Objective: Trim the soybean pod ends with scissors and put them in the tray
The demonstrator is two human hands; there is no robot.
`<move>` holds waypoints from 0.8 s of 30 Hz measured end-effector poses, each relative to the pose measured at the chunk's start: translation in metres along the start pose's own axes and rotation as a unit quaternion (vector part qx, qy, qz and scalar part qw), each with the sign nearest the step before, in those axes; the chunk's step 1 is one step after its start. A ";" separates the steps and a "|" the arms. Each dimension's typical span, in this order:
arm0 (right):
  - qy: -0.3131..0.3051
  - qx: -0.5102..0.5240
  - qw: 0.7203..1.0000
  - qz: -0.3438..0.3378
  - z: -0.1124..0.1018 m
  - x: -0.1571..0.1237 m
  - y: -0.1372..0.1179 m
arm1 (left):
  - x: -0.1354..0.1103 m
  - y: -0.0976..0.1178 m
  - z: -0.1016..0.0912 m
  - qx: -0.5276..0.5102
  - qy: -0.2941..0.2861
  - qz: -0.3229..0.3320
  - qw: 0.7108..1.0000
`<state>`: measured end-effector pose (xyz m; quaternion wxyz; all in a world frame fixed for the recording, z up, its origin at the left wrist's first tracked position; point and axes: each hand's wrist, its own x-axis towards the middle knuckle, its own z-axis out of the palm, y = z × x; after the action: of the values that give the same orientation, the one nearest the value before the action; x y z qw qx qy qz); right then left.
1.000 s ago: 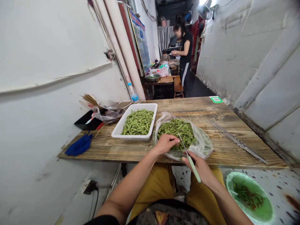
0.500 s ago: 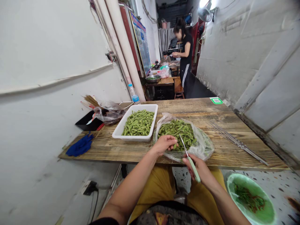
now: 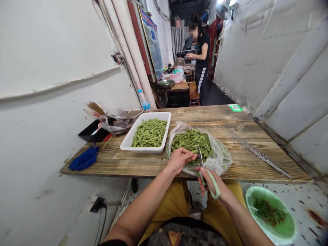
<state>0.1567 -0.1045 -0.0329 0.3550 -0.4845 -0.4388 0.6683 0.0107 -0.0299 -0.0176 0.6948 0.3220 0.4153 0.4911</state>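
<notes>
My right hand point(image 3: 211, 182) grips scissors point(image 3: 214, 187) with pale green handles, fingers in the loops and blades a little apart. Just left of the blades, the fingers of my left hand point(image 3: 180, 159) are pinched together on an edamame pod, mostly hidden by the fingertips. Both hands are over the near side of a clear plastic bag point(image 3: 222, 155), which lies spread on the table with a heap of edamame pods point(image 3: 188, 138) in it. Left of the bag stands a white plastic tray point(image 3: 167, 128) holding many green pods point(image 3: 150, 133).
Metal skewers point(image 3: 261, 155) lie on the right of the wooden table point(image 3: 200, 116). At left are a blue cloth point(image 3: 84, 158), a black box point(image 3: 89, 133) and a water bottle point(image 3: 145, 101). A green-lined bin point(image 3: 289, 218) with trimmings stands on the floor. A person point(image 3: 202, 54) stands farther back.
The scissors have turned in my right hand, so their loops now show and the blades have parted. My left fingertips have come closer to the blades. The view has shifted slightly.
</notes>
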 end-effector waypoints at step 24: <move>0.071 0.075 0.994 0.024 -0.009 -0.003 0.002 | 0.024 0.082 -0.059 0.565 0.320 0.375 0.661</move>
<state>0.1663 -0.1058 -0.0351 0.4043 -0.5132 -0.3489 0.6719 -0.0721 0.0211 0.0197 -0.0397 0.6046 0.6535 0.4537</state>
